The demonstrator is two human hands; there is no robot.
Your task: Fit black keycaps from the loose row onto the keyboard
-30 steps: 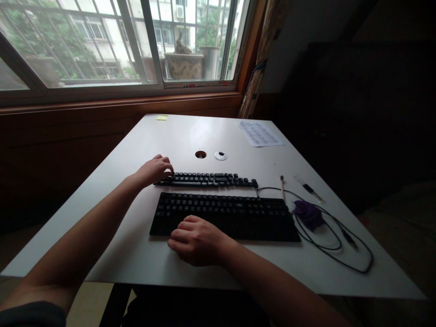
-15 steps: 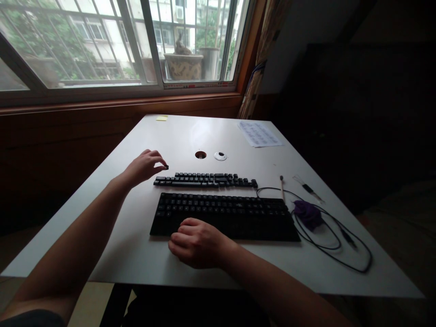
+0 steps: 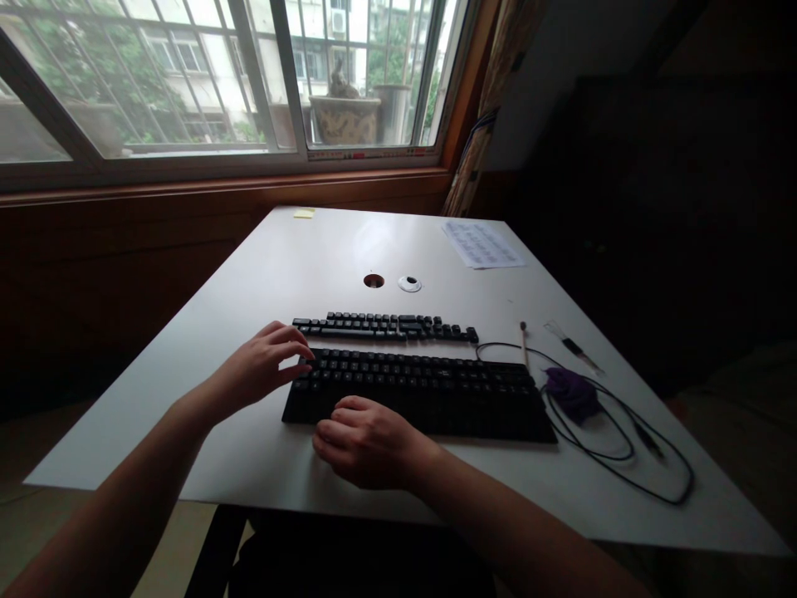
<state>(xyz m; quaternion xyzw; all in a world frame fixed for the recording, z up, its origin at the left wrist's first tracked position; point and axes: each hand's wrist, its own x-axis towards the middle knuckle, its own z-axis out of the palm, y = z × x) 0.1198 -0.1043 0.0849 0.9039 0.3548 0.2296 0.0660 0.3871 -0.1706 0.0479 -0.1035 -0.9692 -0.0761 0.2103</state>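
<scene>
Reaching over the keyboard's (image 3: pixel 429 403) far left corner, left hand (image 3: pixel 265 364) with fingers slightly parted, hold unclear, right hand (image 3: pixel 367 444) curled at its near edge, grip hidden, loose keycaps (image 3: pixel 374 325) lined up just behind, white counter (image 3: pixel 336 249).

Left hand (image 3: pixel 265 365) extended forward, fingers (image 3: pixel 287 335) bent; right hand (image 3: pixel 367 442) curled, knuckles up.

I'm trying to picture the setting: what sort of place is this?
Probably a room in a home, though I can't be sure: a white desk stands near a barred window, with a plant pot outside and a curtain beside it.
</scene>
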